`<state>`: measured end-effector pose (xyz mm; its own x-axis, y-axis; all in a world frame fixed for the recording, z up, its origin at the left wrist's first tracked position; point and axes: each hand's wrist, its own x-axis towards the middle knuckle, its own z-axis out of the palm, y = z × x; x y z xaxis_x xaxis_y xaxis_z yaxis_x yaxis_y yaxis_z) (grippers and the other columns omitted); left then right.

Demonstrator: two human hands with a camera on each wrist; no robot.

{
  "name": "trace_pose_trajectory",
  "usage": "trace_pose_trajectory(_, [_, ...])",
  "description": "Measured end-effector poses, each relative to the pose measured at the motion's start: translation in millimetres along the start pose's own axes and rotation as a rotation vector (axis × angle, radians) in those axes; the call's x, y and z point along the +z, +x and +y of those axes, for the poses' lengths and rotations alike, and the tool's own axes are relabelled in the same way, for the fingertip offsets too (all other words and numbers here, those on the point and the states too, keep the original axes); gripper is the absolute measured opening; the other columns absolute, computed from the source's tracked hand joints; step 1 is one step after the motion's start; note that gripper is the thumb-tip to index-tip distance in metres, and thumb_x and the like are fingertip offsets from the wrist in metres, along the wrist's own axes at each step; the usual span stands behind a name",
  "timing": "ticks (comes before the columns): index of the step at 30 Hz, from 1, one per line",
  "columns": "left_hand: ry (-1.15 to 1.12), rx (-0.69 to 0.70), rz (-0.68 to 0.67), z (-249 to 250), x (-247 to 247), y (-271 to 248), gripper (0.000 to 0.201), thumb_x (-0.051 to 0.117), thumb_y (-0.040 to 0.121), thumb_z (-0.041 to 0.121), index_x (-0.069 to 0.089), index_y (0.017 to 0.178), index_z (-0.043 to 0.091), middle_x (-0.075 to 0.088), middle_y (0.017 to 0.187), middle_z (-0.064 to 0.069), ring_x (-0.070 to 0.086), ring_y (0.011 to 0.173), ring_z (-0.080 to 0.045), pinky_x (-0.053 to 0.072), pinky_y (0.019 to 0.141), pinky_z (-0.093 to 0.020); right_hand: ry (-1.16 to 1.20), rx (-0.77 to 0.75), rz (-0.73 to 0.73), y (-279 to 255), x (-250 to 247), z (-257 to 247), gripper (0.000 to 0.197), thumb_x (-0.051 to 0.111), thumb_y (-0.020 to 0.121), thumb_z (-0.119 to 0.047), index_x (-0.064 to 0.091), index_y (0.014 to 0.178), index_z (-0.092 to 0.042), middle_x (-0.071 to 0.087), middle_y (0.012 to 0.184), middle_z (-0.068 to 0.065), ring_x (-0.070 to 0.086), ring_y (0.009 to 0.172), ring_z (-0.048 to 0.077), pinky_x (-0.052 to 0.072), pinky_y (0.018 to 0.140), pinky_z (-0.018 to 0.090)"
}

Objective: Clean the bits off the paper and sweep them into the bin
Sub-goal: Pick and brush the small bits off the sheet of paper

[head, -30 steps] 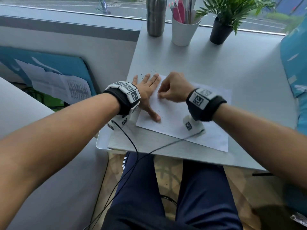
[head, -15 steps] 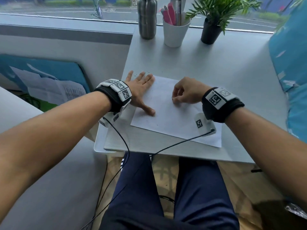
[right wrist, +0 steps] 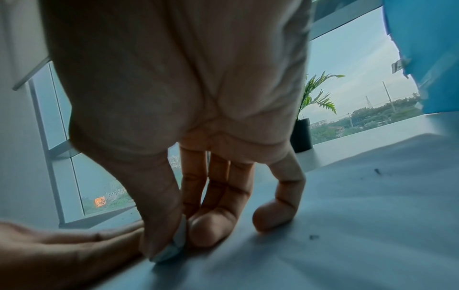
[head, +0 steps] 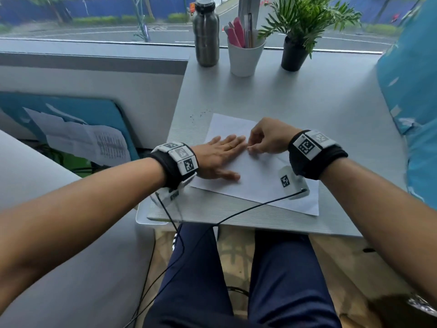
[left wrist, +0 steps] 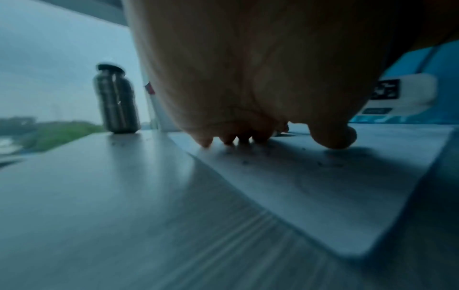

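Note:
A white sheet of paper point(head: 255, 181) lies on the grey table point(head: 307, 110). My left hand point(head: 222, 155) rests flat on its left part, fingers straight and pointing right. My right hand point(head: 254, 147) meets those fingertips and pinches a small white eraser point(right wrist: 175, 245) between thumb and fingers, pressed to the sheet. Dark bits point(head: 198, 114) lie on the table past the paper's far left corner. More bits point(left wrist: 246, 161) dot the paper point(left wrist: 323, 186) near my left hand point(left wrist: 248, 88), and a few bits point(right wrist: 314, 237) sit right of my right hand point(right wrist: 178, 235).
A white bin point(head: 147, 217) shows its rim under the table's near left corner. At the back stand a steel bottle point(head: 205, 36), a white pen cup point(head: 244, 58) and a potted plant point(head: 295, 50). Cables hang over the front edge.
My left hand has slid right from the paper's far left corner onto the sheet, and its fingertips now meet my right hand. The right hand still pinches the eraser.

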<state>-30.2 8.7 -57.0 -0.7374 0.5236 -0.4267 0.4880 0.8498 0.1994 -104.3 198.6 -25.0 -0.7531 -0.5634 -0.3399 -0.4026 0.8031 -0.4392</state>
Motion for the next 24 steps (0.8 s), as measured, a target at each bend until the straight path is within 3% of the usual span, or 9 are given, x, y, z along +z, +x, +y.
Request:
trace_pose_trajectory(8, [0.098,-0.424,0.037,-38.7,-26.8,10.0,0.103,0.022,0.087,0.077,-0.008,0.154,0.006,-0.013,0.162,-0.011,-0.010,0.149,-0.025,-0.006,0.120,-0.043,0.049,0.030,0.017,1.7,1.6,5.4,0.007,0.075,0.076,-0.018,0.078,0.083,-0.019,0.075,0.077,-0.002,0.066,0.070,0.007,0.057,0.075,0.027])
trace_pose_trajectory(12, [0.073,-0.108,0.037,-2.9,-15.1,8.6,0.096,0.026,0.089,0.073,-0.011,0.154,0.012,-0.016,0.161,-0.006,-0.014,0.149,-0.021,-0.009,0.120,-0.043,0.063,0.029,0.008,1.6,0.7,5.9,0.009,0.075,0.076,-0.017,0.078,0.084,-0.017,0.075,0.077,0.002,0.067,0.071,0.012,0.058,0.079,0.032])
trace_pose_trajectory(14, [0.021,-0.037,-0.004,3.0,-6.3,6.9,0.094,0.029,0.090,0.071,-0.012,0.154,0.017,-0.018,0.161,-0.001,-0.015,0.148,-0.017,-0.009,0.119,-0.045,0.051,0.025,0.012,0.4,0.3,4.3,0.010,0.075,0.076,-0.017,0.078,0.085,-0.017,0.075,0.078,0.003,0.065,0.070,0.011,0.057,0.079,0.031])
trace_pose_trajectory(17, [0.026,-0.200,0.018,-19.1,-7.5,0.8,0.093,0.027,0.090,0.072,-0.013,0.154,0.018,-0.020,0.161,-0.001,-0.013,0.149,-0.017,-0.004,0.119,-0.050,0.056,0.048,0.011,-0.7,-0.3,2.3,0.008,0.076,0.076,-0.018,0.078,0.083,-0.018,0.075,0.077,0.001,0.066,0.069,0.010,0.057,0.077,0.029])
trace_pose_trajectory(19, [0.068,-0.379,0.003,-35.5,-14.4,-5.4,0.097,0.022,0.087,0.076,-0.013,0.154,0.015,-0.018,0.161,-0.003,-0.011,0.149,-0.018,-0.008,0.119,-0.048,0.048,0.062,0.010,-1.7,-0.6,0.8,0.007,0.075,0.074,-0.017,0.078,0.081,-0.018,0.075,0.075,0.000,0.066,0.068,0.009,0.057,0.076,0.029])
trace_pose_trajectory(21, [0.098,-0.462,0.024,-35.6,-20.3,-12.9,0.103,0.019,0.084,0.081,-0.010,0.154,0.010,-0.014,0.162,-0.006,-0.010,0.149,-0.020,-0.011,0.118,-0.048,0.041,0.071,0.012,-2.0,-1.0,-0.4,0.007,0.075,0.074,-0.017,0.078,0.080,-0.018,0.074,0.074,0.000,0.065,0.067,0.009,0.057,0.076,0.030])
trace_pose_trajectory(24, [0.100,-0.232,0.088,-12.1,-16.7,-25.0,0.102,0.019,0.083,0.080,-0.012,0.154,0.014,-0.017,0.161,-0.004,-0.016,0.148,-0.019,-0.014,0.118,-0.049,0.035,0.076,0.009,-2.1,-1.1,-2.7,0.005,0.076,0.073,-0.018,0.077,0.077,-0.020,0.074,0.074,0.001,0.065,0.067,0.011,0.057,0.076,0.029])
